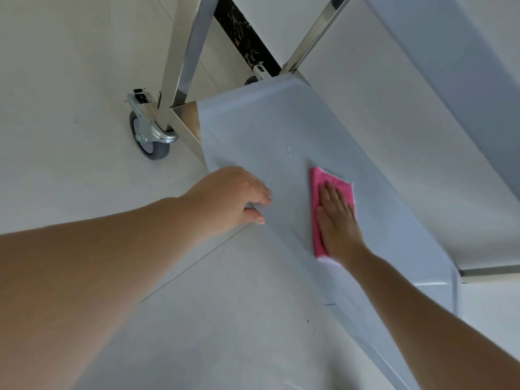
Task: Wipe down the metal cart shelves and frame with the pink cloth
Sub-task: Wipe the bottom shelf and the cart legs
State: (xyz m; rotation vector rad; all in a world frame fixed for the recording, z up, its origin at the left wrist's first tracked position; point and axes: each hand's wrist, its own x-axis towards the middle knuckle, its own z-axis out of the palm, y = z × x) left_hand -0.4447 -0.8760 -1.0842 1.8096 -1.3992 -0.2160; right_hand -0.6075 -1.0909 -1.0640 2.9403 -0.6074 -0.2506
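Pale floor tiles [84, 66] filled the head view, with a dark marbled strip [242, 32] running behind the cart. A single camera looked down on the cart's lower shelf [253, 130], a pale grey-blue surface running from the upper middle of the picture toward the lower right, carried on shiny metal uprights [185, 52]. One braked castor wheel [149, 136] stood at the near-left corner of the frame, and the underside of an upper shelf [450, 80] crossed the top right.

The pink cloth [319, 209] lay folded flat on the lower shelf, about midway along it. A few small droplets or wet marks [289, 153] showed just ahead of the cloth, so that stretch looked not yet wiped. No clear line between wiped and unwiped surface could be made out. As a judgement, the work was somewhere in the middle of the lower shelf, with the far end of it, the uprights and the upper shelf left to do, though how much of those had been cleaned could not be told.

The right hand [337, 220] lay on top of the cloth with its fingers straight and together, palm pressing it against the shelf rather than clutching it. The left hand [233, 195] sat at the shelf's near edge, fingers over the top surface and thumb below the rim, apparently gripping the edge to steady the cart.
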